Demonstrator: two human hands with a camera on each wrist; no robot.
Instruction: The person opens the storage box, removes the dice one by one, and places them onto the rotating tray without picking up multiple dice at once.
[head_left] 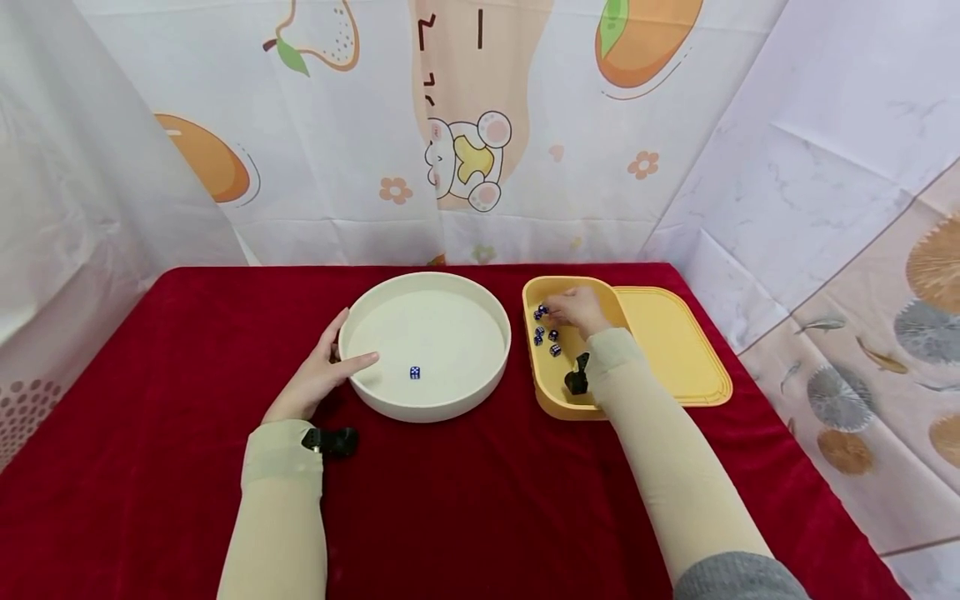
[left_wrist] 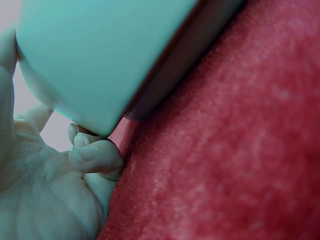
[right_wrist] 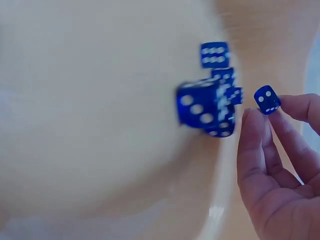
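A round white tray stands on the table with one blue die on its floor. My left hand grips the tray's left side, thumb over the rim; the left wrist view shows some fingers curled at its lower edge. Inside the yellow box, on the right, is my right hand. Between thumb and fingertips it pinches a blue die with white dots. Several more blue dice lie in the box near that hand, mostly along its left side.
A yellow lid lies right of the box, against it. Dark red cloth covers the table. Printed curtains hang behind and at the sides. A black wrist camera is strapped by the left sleeve.
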